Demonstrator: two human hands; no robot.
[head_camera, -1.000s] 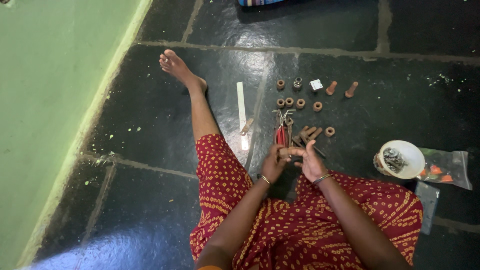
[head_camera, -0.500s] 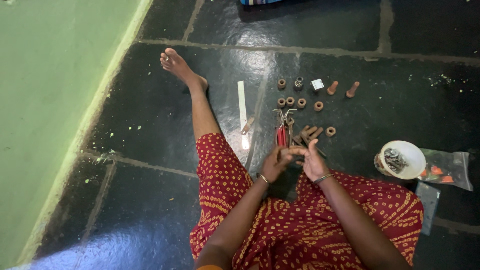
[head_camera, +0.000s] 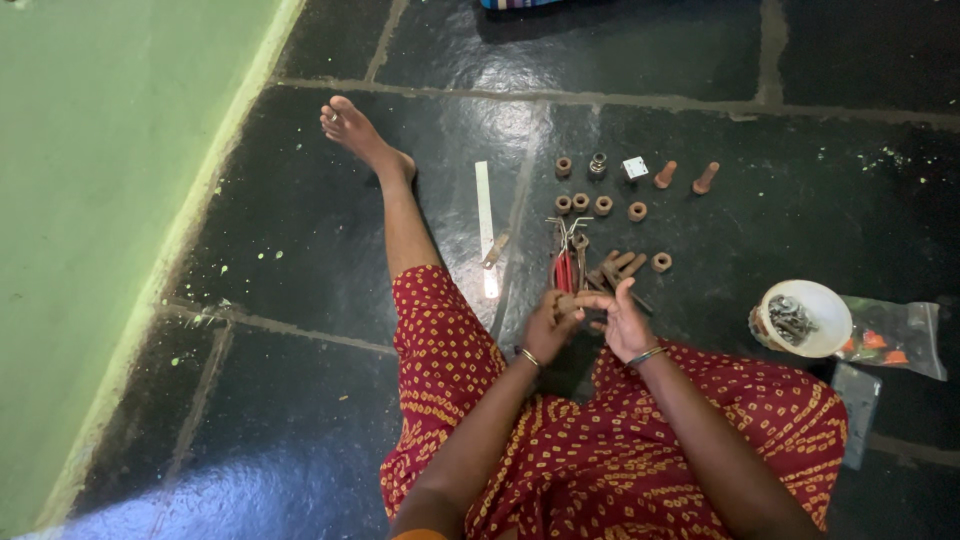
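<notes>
My left hand (head_camera: 549, 325) and my right hand (head_camera: 622, 318) meet in front of my lap, fingers closed together on a small rusty bolt-like part (head_camera: 577, 303) held between them. Just beyond my hands lie red-handled pliers (head_camera: 565, 258) and a few rusty bolts (head_camera: 617, 267) on the dark stone floor. Farther out sit several rusty nuts (head_camera: 603, 205) in loose rows, two more bolts (head_camera: 685, 177) and a small white square piece (head_camera: 635, 167).
A white ruler-like strip (head_camera: 485, 215) lies on the floor left of the parts. A white bowl of metal hardware (head_camera: 803, 318) and a clear plastic bag (head_camera: 895, 335) sit at my right. My bare foot (head_camera: 352, 130) stretches forward; a green wall (head_camera: 100, 200) runs along the left.
</notes>
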